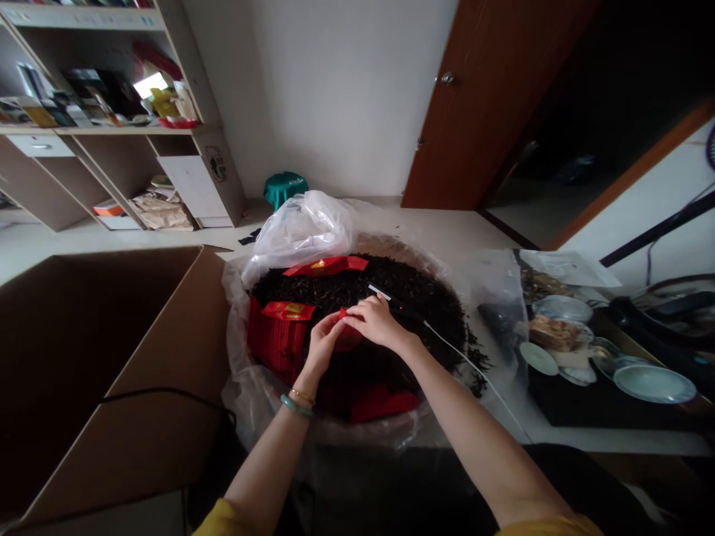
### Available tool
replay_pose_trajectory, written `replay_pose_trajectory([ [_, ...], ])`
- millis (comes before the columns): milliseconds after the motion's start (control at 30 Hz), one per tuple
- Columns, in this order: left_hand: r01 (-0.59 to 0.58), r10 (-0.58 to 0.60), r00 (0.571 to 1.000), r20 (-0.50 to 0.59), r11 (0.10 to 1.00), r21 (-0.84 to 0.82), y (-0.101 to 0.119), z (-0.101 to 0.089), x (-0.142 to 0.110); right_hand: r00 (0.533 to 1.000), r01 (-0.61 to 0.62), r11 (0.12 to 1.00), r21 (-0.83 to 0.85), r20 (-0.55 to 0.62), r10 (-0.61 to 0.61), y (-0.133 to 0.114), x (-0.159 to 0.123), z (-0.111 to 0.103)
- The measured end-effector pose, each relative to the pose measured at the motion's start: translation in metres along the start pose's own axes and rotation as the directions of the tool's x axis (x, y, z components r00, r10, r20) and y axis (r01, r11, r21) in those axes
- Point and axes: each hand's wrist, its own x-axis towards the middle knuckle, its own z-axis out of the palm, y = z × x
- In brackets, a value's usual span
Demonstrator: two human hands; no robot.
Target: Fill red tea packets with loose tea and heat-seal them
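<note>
- The left hand [320, 344] had its fingertips pinching the top of a red packet [349, 340].
- The right hand [380, 323] pinched the same top from the right, the fingertips of both hands close together.
- That packet was between the hands, over a mass of dark leaves [441, 305].
- A slim dark device [412, 313] showed a red light just beyond the right hand; whether the fingers gripped it, I could not tell. A white cable [479, 368] ran from it to the near right.
- Stacked red packets [279, 348] stood left of the hands; another, a flat red packet [329, 266], lay on the far side.
- Clear plastic [237, 372] surrounded the leaves.
- An open cardboard box [167, 387] stood at left.
</note>
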Motion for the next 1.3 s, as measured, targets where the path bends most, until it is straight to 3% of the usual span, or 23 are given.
replay_pose_trajectory([
  [133,-0.017,0.017,1.0,-0.003,0.999,0.03,-0.001,0.001,0.001,0.996,-0.02,0.998,-0.052,0.083,0.024,-0.001,0.001,-0.002],
  [233,-0.147,0.154,0.988,-0.027,0.973,0.18,-0.002,0.001,0.002,0.997,-0.017,0.999,-0.045,0.075,0.02,0.001,0.002,-0.002],
  [333,-0.28,0.315,0.948,-0.05,0.897,0.341,-0.002,0.001,0.003,1.0,0.007,0.999,0.049,-0.027,-0.006,0.007,0.002,0.0],
  [433,-0.312,0.371,0.926,-0.072,0.858,0.408,-0.002,0.001,0.002,0.982,0.03,0.975,0.22,-0.186,0.012,0.013,0.002,0.004],
  [533,-0.268,0.349,0.925,-0.152,0.881,0.39,-0.001,-0.001,0.002,0.95,0.023,0.93,0.367,-0.296,0.094,0.016,0.001,0.01],
  [633,-0.226,0.293,0.938,-0.186,0.923,0.312,0.001,-0.001,0.0,0.96,-0.006,0.881,0.473,-0.243,0.138,0.018,0.0,0.015],
  [767,-0.241,0.276,0.949,-0.152,0.947,0.214,0.004,0.002,-0.001,0.963,0.021,0.837,0.547,-0.237,0.131,0.016,-0.001,0.019],
  [900,-0.212,0.23,0.972,-0.055,0.95,0.229,0.002,0.004,0.0,0.952,0.067,0.793,0.605,-0.276,0.13,0.014,-0.004,0.019],
  [1100,-0.139,0.145,0.989,0.01,0.924,0.357,-0.001,0.005,-0.002,0.972,0.132,0.831,0.54,-0.235,-0.001,0.016,-0.012,0.01],
  [1300,-0.168,0.109,0.977,0.181,0.922,0.349,-0.002,0.005,-0.004,0.98,0.192,0.928,0.319,-0.119,-0.162,0.016,-0.017,0.0],
])
